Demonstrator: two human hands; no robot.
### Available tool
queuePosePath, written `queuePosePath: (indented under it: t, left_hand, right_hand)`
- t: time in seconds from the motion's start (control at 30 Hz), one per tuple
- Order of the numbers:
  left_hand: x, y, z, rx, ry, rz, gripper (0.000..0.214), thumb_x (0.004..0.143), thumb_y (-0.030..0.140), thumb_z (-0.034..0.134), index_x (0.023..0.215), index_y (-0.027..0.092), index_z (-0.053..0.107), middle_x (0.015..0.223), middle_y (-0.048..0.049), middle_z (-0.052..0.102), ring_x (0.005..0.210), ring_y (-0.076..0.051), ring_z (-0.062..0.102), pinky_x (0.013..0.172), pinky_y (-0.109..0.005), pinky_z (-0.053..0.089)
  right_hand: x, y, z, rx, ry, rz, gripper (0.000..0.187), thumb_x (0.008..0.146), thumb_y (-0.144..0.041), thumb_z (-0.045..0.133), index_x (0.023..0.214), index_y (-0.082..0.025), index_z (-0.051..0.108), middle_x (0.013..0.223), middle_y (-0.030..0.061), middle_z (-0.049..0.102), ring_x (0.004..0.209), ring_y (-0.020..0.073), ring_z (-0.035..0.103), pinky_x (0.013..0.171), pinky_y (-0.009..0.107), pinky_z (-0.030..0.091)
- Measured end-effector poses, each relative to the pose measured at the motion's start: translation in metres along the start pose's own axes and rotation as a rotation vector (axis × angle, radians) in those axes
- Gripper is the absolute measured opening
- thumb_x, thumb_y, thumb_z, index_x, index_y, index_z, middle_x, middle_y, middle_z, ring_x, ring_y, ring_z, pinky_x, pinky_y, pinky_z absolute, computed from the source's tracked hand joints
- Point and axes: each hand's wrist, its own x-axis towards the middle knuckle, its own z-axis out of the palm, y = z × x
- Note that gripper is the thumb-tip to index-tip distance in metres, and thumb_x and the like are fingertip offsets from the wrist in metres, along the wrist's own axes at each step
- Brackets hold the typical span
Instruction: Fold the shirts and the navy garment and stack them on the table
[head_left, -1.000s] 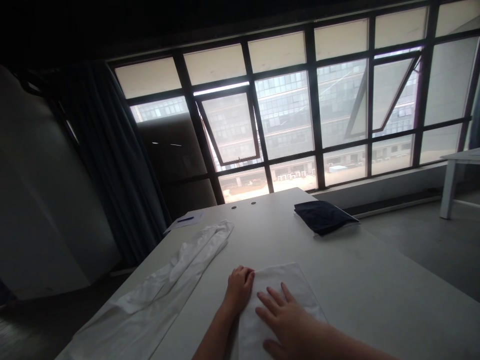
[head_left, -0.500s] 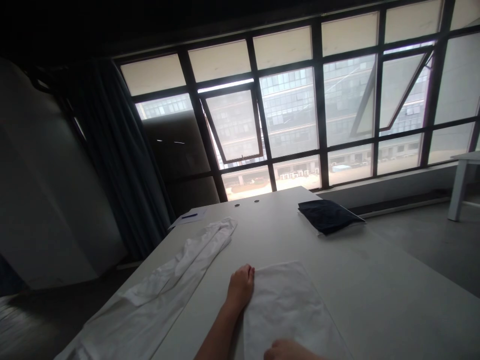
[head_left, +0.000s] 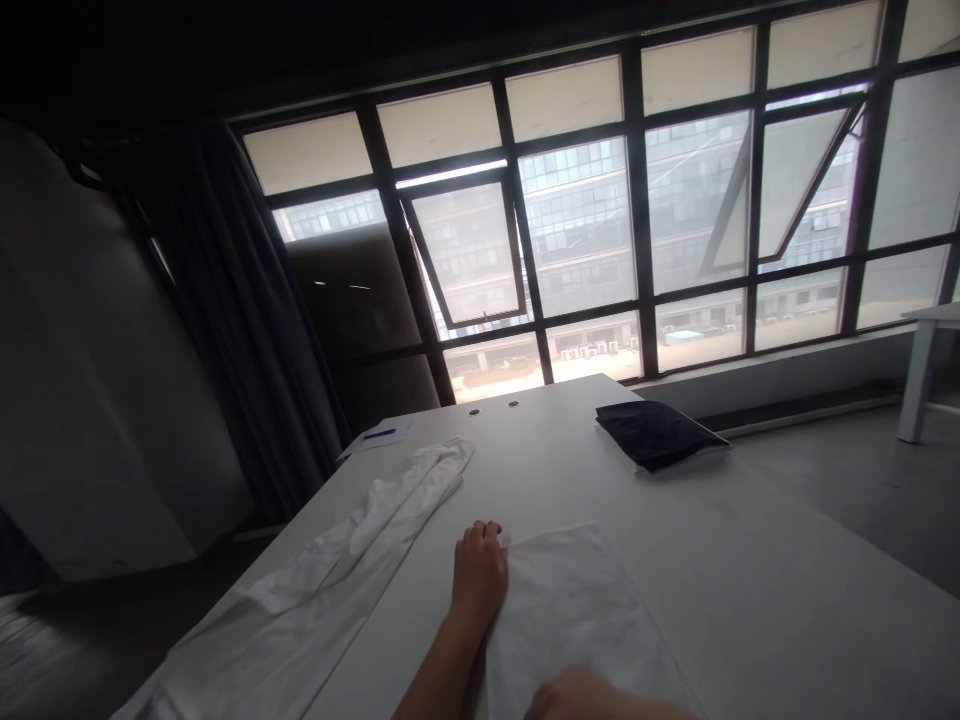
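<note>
A folded white cloth lies on the white table in front of me, its near end cut off by the bottom of the view. My left hand is at its far left corner, fingers curled and closed, with a bit of the fabric showing at the fingertips. Low in the view, my right hand rests over the near part of the same cloth. It is slightly blurred and partly cut off, so its fingers cannot be made out.
Along the left of the table stretches a long, rumpled white garment. Dark folded fabric lies at the right edge. A pen rests on paper at the far left corner. Windows and a curtain stand behind.
My left hand has lifted and turned slightly, raising a bit of the cloth's corner. My right hand has shifted a little up over the cloth.
</note>
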Motion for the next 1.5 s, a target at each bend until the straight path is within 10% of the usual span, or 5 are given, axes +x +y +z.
queuePosePath:
  t: [0.2,0.63,0.93,1.07,1.5]
  left_hand:
    - [-0.015,0.031,0.011,-0.024,-0.124,0.231,0.049,0.102,0.03,0.036,0.148,0.022,0.051,0.155,-0.0067,0.052,0.143,-0.022,0.044,0.121,-0.038,0.028]
    - [-0.041,0.046,-0.015,-0.005,-0.268,0.347,0.079,0.1,0.065,0.033,0.161,0.016,0.028,0.168,-0.0144,0.023,0.157,-0.032,0.016,0.128,-0.057,0.008]
    - [-0.107,0.098,0.083,-0.004,-0.304,0.519,0.053,0.107,0.039,0.028,0.161,0.035,0.026,0.164,-0.0081,0.025,0.148,-0.047,0.027,0.107,-0.085,0.033]
    - [-0.093,0.091,0.052,-0.048,-0.349,0.638,0.063,0.108,0.045,0.031,0.163,0.032,0.004,0.167,-0.0085,0.014,0.152,-0.046,0.016,0.109,-0.086,0.025]
    - [-0.062,0.08,0.003,-0.064,-0.052,0.963,0.04,0.097,0.046,0.065,0.134,0.033,0.057,0.133,-0.0019,0.067,0.126,-0.021,0.06,0.109,-0.036,0.044]
  right_hand:
    - [-0.043,0.006,-0.083,-0.058,0.495,0.45,0.05,0.092,-0.039,0.056,0.139,-0.02,0.058,0.143,0.0138,0.06,0.131,0.0306,0.053,0.116,0.048,0.035]
    - [-0.074,0.102,-0.073,-0.051,0.373,0.858,0.066,0.102,-0.046,0.029,0.159,-0.011,0.036,0.166,0.012,0.03,0.155,0.0339,0.02,0.125,0.055,0.015]
    - [-0.073,0.1,-0.086,-0.133,0.706,0.745,0.058,0.092,-0.016,0.038,0.148,-0.012,0.053,0.159,0.0138,0.045,0.149,0.0267,0.037,0.123,0.048,0.029]
    - [-0.072,0.097,-0.085,-0.008,0.657,0.58,0.049,0.101,-0.028,0.034,0.141,-0.021,0.061,0.156,0.01,0.049,0.147,0.0252,0.04,0.122,0.048,0.031]
    - [-0.098,0.123,-0.089,-0.127,0.343,0.837,0.06,0.104,-0.045,0.026,0.152,-0.018,0.048,0.16,0.0125,0.042,0.148,0.0301,0.037,0.12,0.053,0.027]
